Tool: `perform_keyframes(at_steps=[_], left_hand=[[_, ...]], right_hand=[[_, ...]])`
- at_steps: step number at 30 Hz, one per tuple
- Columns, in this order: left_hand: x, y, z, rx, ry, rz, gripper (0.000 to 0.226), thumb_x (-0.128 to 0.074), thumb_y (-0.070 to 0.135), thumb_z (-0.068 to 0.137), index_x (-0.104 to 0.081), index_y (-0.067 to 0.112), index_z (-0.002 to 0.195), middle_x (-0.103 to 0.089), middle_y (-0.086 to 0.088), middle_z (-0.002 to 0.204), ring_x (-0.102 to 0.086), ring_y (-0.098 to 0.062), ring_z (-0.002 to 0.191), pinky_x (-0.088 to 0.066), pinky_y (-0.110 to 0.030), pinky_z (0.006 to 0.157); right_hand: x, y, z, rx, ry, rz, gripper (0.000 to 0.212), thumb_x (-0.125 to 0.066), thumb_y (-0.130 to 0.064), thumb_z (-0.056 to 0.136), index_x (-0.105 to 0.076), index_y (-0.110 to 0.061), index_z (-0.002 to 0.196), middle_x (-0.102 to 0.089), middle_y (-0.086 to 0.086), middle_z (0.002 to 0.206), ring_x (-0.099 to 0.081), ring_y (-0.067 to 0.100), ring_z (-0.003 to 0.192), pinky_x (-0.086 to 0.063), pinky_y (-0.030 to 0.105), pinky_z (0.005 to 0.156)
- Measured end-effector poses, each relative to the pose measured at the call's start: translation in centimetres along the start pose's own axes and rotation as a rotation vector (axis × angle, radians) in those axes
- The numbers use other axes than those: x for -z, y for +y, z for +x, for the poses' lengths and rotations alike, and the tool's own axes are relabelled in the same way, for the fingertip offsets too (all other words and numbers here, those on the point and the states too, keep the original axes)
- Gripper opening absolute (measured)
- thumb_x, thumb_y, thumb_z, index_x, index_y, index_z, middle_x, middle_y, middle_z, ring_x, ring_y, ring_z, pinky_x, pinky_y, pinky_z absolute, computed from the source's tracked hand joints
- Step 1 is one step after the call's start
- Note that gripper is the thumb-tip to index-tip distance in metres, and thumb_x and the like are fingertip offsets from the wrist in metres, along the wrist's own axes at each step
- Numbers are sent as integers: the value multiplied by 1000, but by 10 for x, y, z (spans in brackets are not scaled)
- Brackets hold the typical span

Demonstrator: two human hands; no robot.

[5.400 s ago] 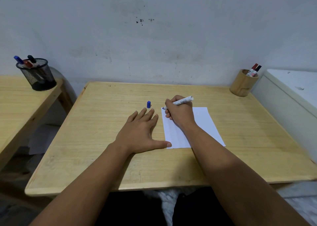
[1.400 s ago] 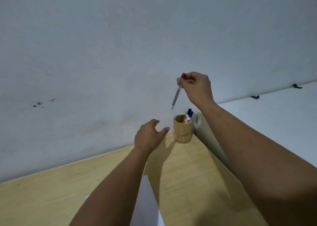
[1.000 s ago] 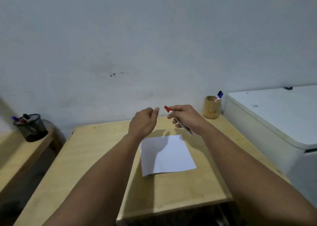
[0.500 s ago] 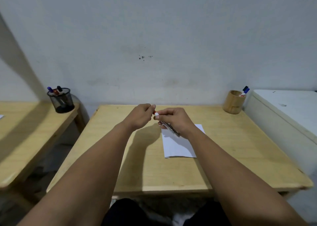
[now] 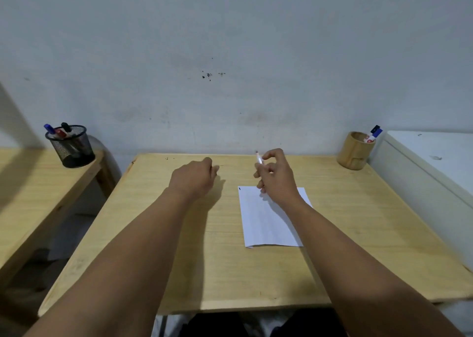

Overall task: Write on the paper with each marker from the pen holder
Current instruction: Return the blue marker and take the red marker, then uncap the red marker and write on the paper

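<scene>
My right hand (image 5: 275, 180) holds a white marker (image 5: 259, 160) above the top edge of the white paper (image 5: 266, 224), with its bare tip pointing up. My left hand (image 5: 195, 180) hovers over the table to the left of the paper. Its fingers are curled shut and the red cap is hidden inside them. A small blue mark (image 5: 239, 188) sits at the paper's top-left corner. The wooden pen holder (image 5: 354, 152) stands at the table's back right with a blue marker (image 5: 373, 135) and a black one in it.
The light wooden table (image 5: 204, 260) stands against a grey wall. A black mesh holder (image 5: 71, 147) with several markers stands on a second table to the left. A white cabinet (image 5: 430, 162) borders the table's right side.
Half a second ago both hands met at the marker's red cap. The hands have since parted, the cap is off and the marker's tip is bare.
</scene>
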State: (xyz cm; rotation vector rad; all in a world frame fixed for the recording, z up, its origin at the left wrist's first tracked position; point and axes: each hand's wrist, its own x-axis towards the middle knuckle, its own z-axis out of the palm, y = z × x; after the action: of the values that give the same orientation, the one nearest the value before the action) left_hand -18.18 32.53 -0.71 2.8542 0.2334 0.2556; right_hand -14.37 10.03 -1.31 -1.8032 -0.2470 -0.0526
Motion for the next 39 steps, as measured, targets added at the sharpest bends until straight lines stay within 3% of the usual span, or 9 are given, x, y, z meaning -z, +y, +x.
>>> perform_keyframes(at_steps=[7, 11, 13, 15, 21, 26, 30, 35, 39], left_hand=[[-24, 4, -6, -125, -86, 166, 29, -34, 41, 105, -47, 16, 112, -67, -6, 106, -64, -34, 89, -44, -38, 71], [-21, 4, -15, -91, -57, 90, 41, -42, 50, 102, -48, 20, 129, -62, -4, 118, -66, -34, 98, -46, -38, 73], [-21, 5, -28, -77, 32, 26, 44, -46, 51, 99, -49, 21, 131, -60, -2, 118, -65, -31, 99, -45, -36, 72], [-23, 8, -44, -135, 142, -6, 40, -50, 51, 97, -54, 22, 124, -60, 0, 113, -61, -28, 99, -48, -37, 72], [-34, 16, -80, -271, 126, -48, 56, -47, 63, 91, -63, 21, 124, -61, 0, 128, -54, -27, 117, -49, -44, 92], [-34, 27, -91, -257, 29, -52, 75, -44, 80, 84, -61, 25, 133, -53, 1, 145, -39, -23, 140, -40, -45, 106], [-39, 24, -96, -216, -10, -8, 80, -43, 89, 78, -56, 30, 131, -38, 0, 162, -23, -24, 153, -29, -48, 116], [-40, 24, -94, -170, -52, 38, 99, -37, 97, 72, -49, 31, 145, -28, 0, 169, -16, -26, 158, -19, -49, 122], [-37, 19, -93, -184, -126, 62, 111, -34, 100, 70, -35, 31, 157, -21, 0, 171, -12, -23, 159, -13, -47, 124]], right_hand=[[15, -17, 15, -410, 27, 877, 26, -53, -4, 102, -74, -17, 111, -83, 11, 106, -80, 28, 84, -59, 29, 62], [14, -15, 15, -361, 71, 697, 3, -67, -23, 104, -69, -20, 103, -76, -1, 83, -72, 13, 63, -47, 22, 49], [11, -11, 14, -338, 155, 539, 23, -66, -40, 104, -68, -20, 93, -62, -3, 62, -56, 10, 49, -38, 22, 45], [7, -10, 10, -287, 204, 438, 24, -60, -35, 105, -68, -17, 92, -58, -1, 54, -50, 15, 48, -35, 21, 43], [-2, -10, -14, -217, 86, 241, 20, -69, -30, 97, -77, -11, 94, -82, 4, 83, -66, 20, 63, -54, 36, 60], [-15, -10, -17, -169, 40, 175, 25, -76, -33, 95, -73, -9, 88, -74, 7, 73, -66, 21, 60, -56, 37, 58], [-20, -9, -14, -179, 87, 103, 48, -70, -49, 99, -67, -2, 87, -65, 5, 66, -60, 17, 56, -50, 29, 53], [-28, 4, -10, -249, 64, 171, 24, -72, -21, 95, -60, -12, 76, -71, 15, 67, -63, 25, 58, -46, 27, 49], [-31, 15, -15, -242, 53, 145, 24, -74, -20, 93, -61, -10, 76, -76, 23, 74, -66, 22, 56, -52, 30, 52]])
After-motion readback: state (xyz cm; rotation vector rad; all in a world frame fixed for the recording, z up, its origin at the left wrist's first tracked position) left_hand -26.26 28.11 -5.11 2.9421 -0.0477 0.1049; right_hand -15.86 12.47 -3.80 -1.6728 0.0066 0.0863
